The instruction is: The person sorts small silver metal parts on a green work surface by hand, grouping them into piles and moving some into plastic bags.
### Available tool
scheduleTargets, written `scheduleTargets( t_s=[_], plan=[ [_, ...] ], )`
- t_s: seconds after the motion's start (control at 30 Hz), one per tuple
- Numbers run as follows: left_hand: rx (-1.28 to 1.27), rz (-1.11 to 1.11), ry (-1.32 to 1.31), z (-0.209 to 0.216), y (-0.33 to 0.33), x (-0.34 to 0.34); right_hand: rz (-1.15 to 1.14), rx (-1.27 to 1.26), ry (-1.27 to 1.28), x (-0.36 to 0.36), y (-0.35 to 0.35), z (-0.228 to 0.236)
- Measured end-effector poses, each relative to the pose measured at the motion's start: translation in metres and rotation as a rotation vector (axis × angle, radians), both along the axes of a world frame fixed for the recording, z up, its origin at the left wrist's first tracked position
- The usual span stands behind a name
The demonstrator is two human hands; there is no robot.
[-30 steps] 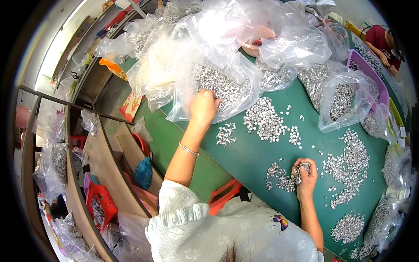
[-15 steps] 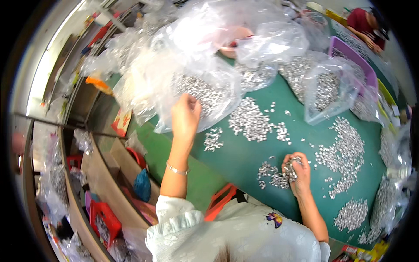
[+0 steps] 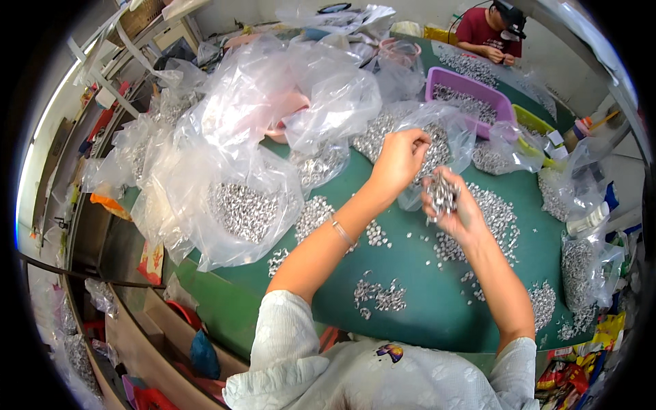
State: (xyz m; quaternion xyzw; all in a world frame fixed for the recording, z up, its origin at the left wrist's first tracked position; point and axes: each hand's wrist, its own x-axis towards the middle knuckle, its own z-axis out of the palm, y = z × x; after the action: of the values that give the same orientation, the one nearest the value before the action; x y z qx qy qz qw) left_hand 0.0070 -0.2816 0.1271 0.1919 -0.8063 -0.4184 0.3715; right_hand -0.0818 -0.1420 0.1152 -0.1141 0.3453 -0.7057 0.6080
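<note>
Hands raised together: right hand (image 3: 456, 208) clutches shiny silver metal pieces (image 3: 443, 193), left hand (image 3: 400, 158) pinching above them.

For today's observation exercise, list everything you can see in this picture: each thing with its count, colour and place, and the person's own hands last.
green worktable: one, centre.
small silver metal parts: many, loose piles across the table.
clear plastic bags: several, left and rear, some holding parts.
purple plastic tray: one, rear right, filled with parts.
yellow-green tray: one, beside the purple one.
another person in a red shirt: one, far end.
silver bracelet: one, left wrist.
left hand: raised, fingers pinched.
right hand: cupping a handful of parts.
</note>
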Motion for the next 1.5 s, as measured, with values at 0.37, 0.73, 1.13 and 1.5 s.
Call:
scheduleTargets(
  t_s=[0.37, 0.73, 1.13, 1.5],
  plan=[
    [-0.273, 0.073, -0.157, -0.01, 0.033, 0.025, -0.218, 0.341, 0.81, -0.059, -0.081, -0.02],
    [0.041, -0.009, -0.25, -0.088, 0.143, 0.193, -0.166, 0.074, 1.358, -0.01, 0.034, -0.022],
    [-0.121, -0.191, -0.532, -0.111, 0.174, 0.185, -0.109, 0.382, 2.124, 0.042, 0.085, -0.081],
    [-0.197, -0.145, -0.457, -0.121, 0.177, 0.168, -0.029, 0.052, 1.928, 0.068, 0.092, -0.083]
  ],
)
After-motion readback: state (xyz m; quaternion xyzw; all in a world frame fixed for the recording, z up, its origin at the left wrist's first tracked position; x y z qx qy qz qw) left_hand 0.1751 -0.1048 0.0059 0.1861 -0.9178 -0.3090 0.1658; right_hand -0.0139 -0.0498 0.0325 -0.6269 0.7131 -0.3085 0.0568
